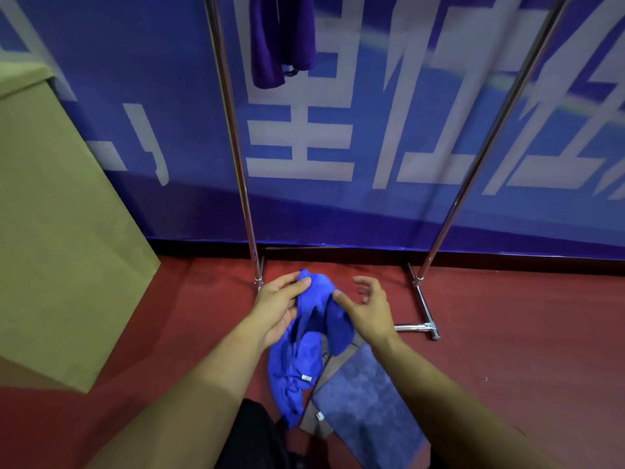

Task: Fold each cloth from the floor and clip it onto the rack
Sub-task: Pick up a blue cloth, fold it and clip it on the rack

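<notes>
1. A grey-blue cloth (365,397) lies flat on the red floor (507,350).
2. The bright blue cloth (304,350) hangs crumpled above it — the left hand (277,308) pinches its top edge.
3. The right hand (367,308) has loose fingers, its thumb touching a fold.
4. Behind stands the rack (236,147) — a purple cloth (280,38) hangs there.

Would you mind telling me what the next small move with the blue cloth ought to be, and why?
Probably the right hand should pinch a free edge of the blue cloth and draw it sideways to spread it. The left hand grips the cloth near its top, where it hangs bunched and twisted, while the right hand's fingers are spread and only its thumb touches the cloth.
</notes>
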A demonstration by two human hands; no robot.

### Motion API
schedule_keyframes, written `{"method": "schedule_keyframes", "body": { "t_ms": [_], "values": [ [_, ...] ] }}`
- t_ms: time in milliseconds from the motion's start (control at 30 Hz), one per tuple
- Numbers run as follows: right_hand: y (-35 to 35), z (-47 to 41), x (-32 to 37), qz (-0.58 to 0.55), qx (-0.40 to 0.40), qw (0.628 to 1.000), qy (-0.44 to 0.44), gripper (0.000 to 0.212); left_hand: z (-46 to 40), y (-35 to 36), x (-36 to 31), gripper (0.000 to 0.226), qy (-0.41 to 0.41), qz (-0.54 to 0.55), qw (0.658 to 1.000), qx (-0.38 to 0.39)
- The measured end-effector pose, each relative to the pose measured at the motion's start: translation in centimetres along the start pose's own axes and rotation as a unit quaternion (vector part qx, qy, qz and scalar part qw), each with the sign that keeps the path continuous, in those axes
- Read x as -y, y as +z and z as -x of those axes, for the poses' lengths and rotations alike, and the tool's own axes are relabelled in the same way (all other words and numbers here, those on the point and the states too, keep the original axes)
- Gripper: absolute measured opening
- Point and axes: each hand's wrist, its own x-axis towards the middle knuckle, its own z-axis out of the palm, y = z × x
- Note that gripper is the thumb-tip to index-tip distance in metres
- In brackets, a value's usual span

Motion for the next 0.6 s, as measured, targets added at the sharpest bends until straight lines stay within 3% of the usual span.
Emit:
{"method": "schedule_keyframes", "body": {
  "t_ms": [100, 333, 600],
  "values": [
    [1.1, 0.6, 1.6, -0.046, 0.053, 0.995, -0.065, 0.022, 0.5, 1.6, 0.6, 0.027, -0.003, -0.02, 1.0, 0.011],
    [1.6, 0.1, 2.3, 0.01, 0.076, 0.995, -0.066, 0.032, 1.1, 2.3, 1.4, 0.036, 0.02, -0.037, 0.999, 0.012],
    [0.9, 0.3, 1.5, 0.042, 0.049, 0.995, -0.078, 0.011, 1.3, 3.4, 0.8, 0.032, 0.01, -0.002, 1.0, 0.014]
  ]
}}
